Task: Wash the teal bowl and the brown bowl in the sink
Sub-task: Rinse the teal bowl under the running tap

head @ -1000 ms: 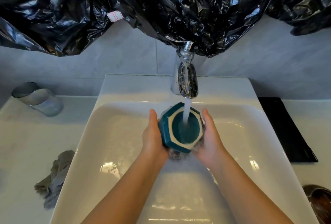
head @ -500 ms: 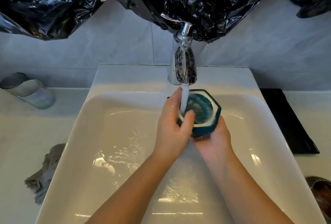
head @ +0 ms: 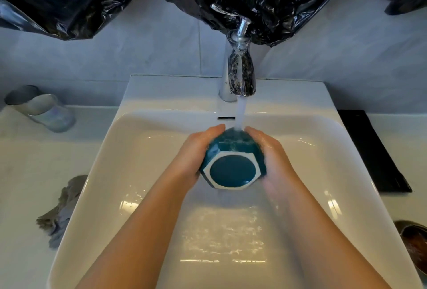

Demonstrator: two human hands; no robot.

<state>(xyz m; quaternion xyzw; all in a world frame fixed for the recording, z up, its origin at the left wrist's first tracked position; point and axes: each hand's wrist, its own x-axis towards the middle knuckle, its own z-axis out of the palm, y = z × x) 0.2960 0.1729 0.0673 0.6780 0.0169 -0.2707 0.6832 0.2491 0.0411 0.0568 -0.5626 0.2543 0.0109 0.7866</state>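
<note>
Teal bowl point(head: 231, 164) is being held between the two palms over the sink point(head: 138, 150), tipped so its base is facing the camera. It is being gripped by left hand point(head: 196, 150) and right hand point(head: 270, 152), with fingers curled round its sides; right hand is blurred. Water stream point(head: 240, 113) from the faucet point(head: 240, 74), just beyond the fingertips, is being taken on the outer wall.

Risk, judged: wet glaze is being squeezed from two sides only, so the bowl could slip out and chip on the basin. Brown bowl point(head: 413, 240), well right of right hand, is not yet being washed.

Count: one teal bowl, one brown bowl, two hands, one faucet. One tumbler point(head: 44, 111) and one grey cloth point(head: 62, 208) left of left hand, one black mat point(head: 369, 150) right of right hand.
</note>
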